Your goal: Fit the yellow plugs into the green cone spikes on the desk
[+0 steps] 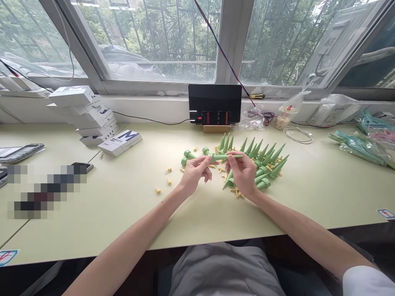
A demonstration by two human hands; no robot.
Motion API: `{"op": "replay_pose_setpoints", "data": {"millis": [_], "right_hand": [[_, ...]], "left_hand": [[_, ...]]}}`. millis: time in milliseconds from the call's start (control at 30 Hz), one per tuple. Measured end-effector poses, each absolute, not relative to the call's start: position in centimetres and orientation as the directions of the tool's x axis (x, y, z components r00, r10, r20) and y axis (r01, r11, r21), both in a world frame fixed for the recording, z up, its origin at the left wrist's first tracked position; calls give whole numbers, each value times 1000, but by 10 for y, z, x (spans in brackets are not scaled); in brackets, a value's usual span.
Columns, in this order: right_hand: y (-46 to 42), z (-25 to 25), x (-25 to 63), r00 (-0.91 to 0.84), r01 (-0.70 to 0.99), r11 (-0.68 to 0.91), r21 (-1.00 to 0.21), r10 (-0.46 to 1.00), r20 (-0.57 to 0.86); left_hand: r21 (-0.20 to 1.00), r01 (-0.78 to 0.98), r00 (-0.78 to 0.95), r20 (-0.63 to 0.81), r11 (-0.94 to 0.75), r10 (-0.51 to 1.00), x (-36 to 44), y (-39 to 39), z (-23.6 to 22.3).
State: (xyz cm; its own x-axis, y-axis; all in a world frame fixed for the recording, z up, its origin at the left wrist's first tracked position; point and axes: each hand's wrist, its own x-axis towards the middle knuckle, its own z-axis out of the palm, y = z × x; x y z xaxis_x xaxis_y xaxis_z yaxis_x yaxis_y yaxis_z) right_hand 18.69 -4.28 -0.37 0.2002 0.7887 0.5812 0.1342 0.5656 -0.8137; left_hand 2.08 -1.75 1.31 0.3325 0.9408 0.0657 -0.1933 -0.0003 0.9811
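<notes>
Between my two hands, a green plastic spike (219, 157) lies nearly level above the table. My left hand (196, 172) pinches its wide, capped end. Toward the pointed end, my right hand (242, 172) has its thumb and fingers closed on the spike. Just behind and right of my right hand, several green spikes (261, 152) stand upright or lie in a cluster. Small yellow pegs (237, 193) are scattered among them. A few more pegs (169, 181) rest left of my left hand, and green capped pieces (189, 155) lie just beyond it.
Stacked white boxes (92, 115) stand at the back left, with one box (120, 142) apart. A phone (216, 118) leans against a black tablet (215, 96) under the window. A plastic bag with a cup (285, 115) and teal plastic packages (358, 146) occupy the right back.
</notes>
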Motion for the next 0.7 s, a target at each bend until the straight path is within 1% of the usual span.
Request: {"op": "replay_pose_setpoints", "data": {"millis": [100, 200, 267, 333, 400, 467, 533, 633, 700], "right_hand": [[-42, -4, 186, 250, 164, 560, -812, 772, 584], [-41, -5, 189, 296, 219, 587, -779, 721, 626], [-41, -4, 193, 299, 279, 637, -719, 654, 695], [-40, -2, 198, 276, 342, 698, -629, 565, 778], [-40, 3, 203, 229, 402, 734, -548, 499, 836], [-42, 10, 205, 167, 430, 744, -511, 490, 855], [-45, 18, 205, 95, 424, 727, -541, 558, 825], [-48, 28, 200, 33, 350, 647, -677, 714, 699], [-48, 32, 198, 1, 296, 582, -757, 792, 610]], "left_hand": [[980, -200, 319, 55, 10, 946, 20, -16, 12], [985, -171, 255, 80, -37, 964, 20, -15, 9], [988, -107, 204, 128, -108, 971, 19, -15, 7], [981, -22, 173, 192, -191, 966, 20, -16, 4], [965, 41, 189, 247, -259, 950, 22, -18, 2], [959, 41, 216, 265, -280, 940, 24, -21, 1], [964, -5, 213, 261, -267, 941, 25, -22, 1], [972, -88, 253, 233, -217, 939, 25, -22, 3], [975, -95, 296, 221, -201, 929, 25, -22, 4]]}}
